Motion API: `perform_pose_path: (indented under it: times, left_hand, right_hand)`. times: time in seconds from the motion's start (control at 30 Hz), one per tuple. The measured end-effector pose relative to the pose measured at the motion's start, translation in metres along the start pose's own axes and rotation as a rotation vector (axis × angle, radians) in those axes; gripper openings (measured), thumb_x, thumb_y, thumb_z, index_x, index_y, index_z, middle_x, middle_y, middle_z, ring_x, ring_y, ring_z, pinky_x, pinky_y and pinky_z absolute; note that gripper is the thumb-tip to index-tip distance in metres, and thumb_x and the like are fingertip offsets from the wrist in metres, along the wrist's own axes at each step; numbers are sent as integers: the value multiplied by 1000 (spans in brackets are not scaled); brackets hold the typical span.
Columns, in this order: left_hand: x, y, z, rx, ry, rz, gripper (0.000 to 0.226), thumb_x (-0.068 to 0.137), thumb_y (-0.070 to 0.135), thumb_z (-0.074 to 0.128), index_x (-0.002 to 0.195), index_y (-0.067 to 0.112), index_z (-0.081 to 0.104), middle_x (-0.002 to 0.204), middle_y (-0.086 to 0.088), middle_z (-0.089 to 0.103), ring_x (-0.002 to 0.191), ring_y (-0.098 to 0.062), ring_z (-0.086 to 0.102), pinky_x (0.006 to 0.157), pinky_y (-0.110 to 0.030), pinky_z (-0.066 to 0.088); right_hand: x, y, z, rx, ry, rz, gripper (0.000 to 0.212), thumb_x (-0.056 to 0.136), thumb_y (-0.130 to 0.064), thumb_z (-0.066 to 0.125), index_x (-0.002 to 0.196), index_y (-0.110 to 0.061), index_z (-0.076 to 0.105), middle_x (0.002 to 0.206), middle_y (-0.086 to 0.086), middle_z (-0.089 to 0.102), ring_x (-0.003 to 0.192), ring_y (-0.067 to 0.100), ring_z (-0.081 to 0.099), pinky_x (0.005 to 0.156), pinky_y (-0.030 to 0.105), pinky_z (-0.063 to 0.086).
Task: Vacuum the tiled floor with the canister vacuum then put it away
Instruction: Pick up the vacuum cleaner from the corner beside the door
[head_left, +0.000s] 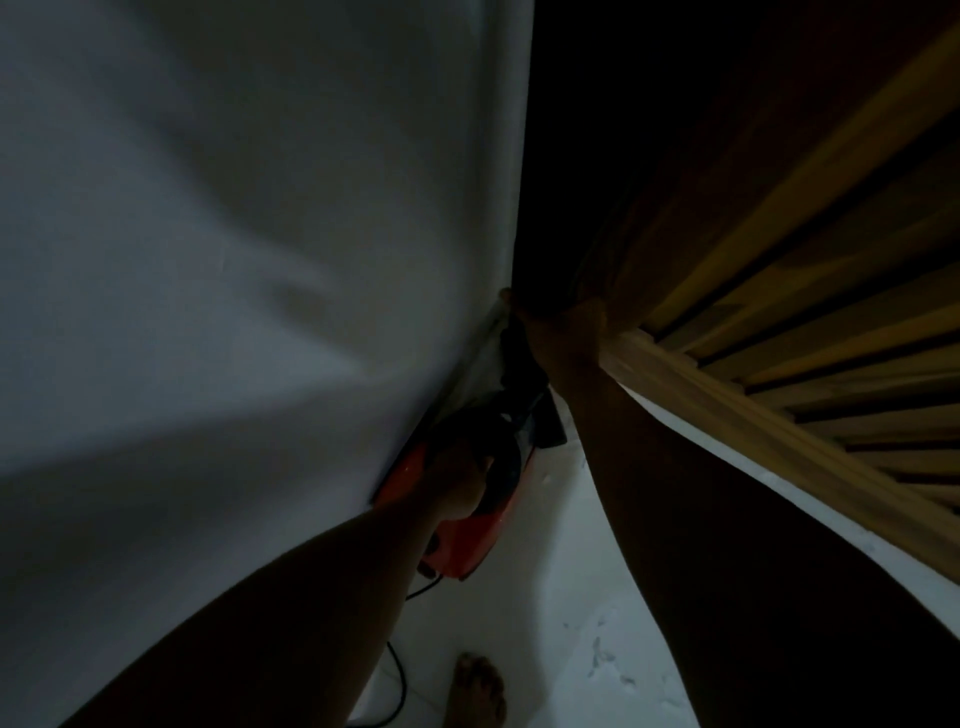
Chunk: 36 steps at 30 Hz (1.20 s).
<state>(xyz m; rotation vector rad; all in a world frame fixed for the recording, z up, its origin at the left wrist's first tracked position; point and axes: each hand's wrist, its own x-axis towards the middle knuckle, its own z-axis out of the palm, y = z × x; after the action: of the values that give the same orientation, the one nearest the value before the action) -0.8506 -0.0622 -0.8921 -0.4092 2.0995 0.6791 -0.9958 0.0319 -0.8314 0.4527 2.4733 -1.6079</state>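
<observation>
Dim frame. I'm seeing the left hand (462, 491) gripping the top of the red canister vacuum (467, 545). It is sitting on the tiled floor (561, 597), tight against a white surface (208, 260) and near a slatted wooden door (779, 364). The right hand (563, 325) is reaching at the door's edge, fingers vanishing into the dark; grip: cannot tell. The black cord (397, 675) is trailing loose. I'm judging vacuuming done and stowing underway, with the cord remaining.

Right hand (563, 325) tips lost in dark, vac (467, 540) partly hidden.

Glossy red plastic vacuum (467, 540); wooden slatted door (753, 395).
</observation>
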Motion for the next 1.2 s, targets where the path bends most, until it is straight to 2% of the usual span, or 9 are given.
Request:
perform_pose_path:
  times: [0.13, 0.27, 0.4, 0.6, 0.73, 0.87, 0.97, 1.1, 1.2]
  left_hand:
    - [-9, -4, 1, -11, -26, -16, 54, 110, 25, 26, 157, 4, 10, 164, -15, 15, 151, -29, 18, 121, -34, 19]
    - [-35, -8, 9, -120, -43, -51, 61, 109, 30, 30, 158, 5, 5, 165, -13, 11, 152, -28, 16, 122, -37, 19]
    - [-78, -6, 2, -161, 21, -101, 56, 107, 31, 37, 154, 3, 25, 157, -20, 32, 144, -36, 33, 119, -42, 27]
    - [-180, 4, -18, -159, -56, -96, 59, 109, 29, 34, 158, 5, 12, 161, -15, 26, 145, -29, 33, 114, -31, 30]
    - [-264, 11, -31, -158, -18, -84, 53, 108, 29, 37, 154, 5, 25, 149, -14, 43, 134, -28, 46, 104, -29, 40]
    - [-348, 2, -37, -144, 7, -83, 50, 108, 36, 34, 148, 6, 37, 118, -12, 61, 92, -18, 57, 74, -27, 46]
    - [-420, -14, -35, -102, 70, -49, 50, 107, 39, 34, 146, 8, 40, 111, -15, 64, 92, -26, 64, 88, -42, 55]
    - [-504, -41, -31, -153, 132, 24, 52, 107, 38, 35, 149, 7, 37, 134, -20, 58, 122, -36, 57, 105, -46, 46]
    - [-575, -75, -16, -139, 154, 84, 54, 106, 40, 35, 150, 9, 36, 137, -19, 56, 123, -36, 56, 105, -45, 46]
  right_hand:
    - [-8, -1, -5, -8, -41, -15, 66, 82, -20, 80, 133, 8, 48, 119, 5, 61, 115, 15, 53, 68, -11, 28]
    - [-31, -12, -16, 30, -27, -53, 61, 83, -9, 79, 130, 14, 47, 112, -4, 57, 109, 7, 49, 68, -12, 27]
    - [-58, -29, -25, 67, -39, -16, 32, 81, -12, 81, 88, -27, 53, 79, -22, 48, 69, -10, 54, 63, 1, 40]
    - [-117, -80, -57, 81, 8, 62, 34, 78, -26, 83, 100, -2, 73, 93, 3, 75, 87, 17, 72, 79, 35, 60]
    - [-182, -140, -93, 99, -9, 68, 32, 82, -22, 80, 106, -4, 70, 98, -4, 69, 90, 10, 65, 82, 24, 53]
    - [-256, -193, -120, 43, -1, 41, 22, 81, -26, 80, 88, -8, 69, 83, 2, 70, 80, 21, 69, 69, 33, 59]
    - [-319, -233, -139, 67, 29, -24, 21, 81, -17, 80, 72, -18, 61, 70, -4, 63, 68, 20, 65, 59, 33, 54]
    - [-411, -273, -163, 152, 52, -72, 34, 79, -14, 82, 108, -2, 70, 94, -3, 67, 83, 8, 63, 65, 7, 47]
    - [-499, -301, -179, 152, 68, -114, 44, 81, -17, 82, 119, -1, 66, 112, 6, 70, 96, 12, 63, 76, 11, 46]
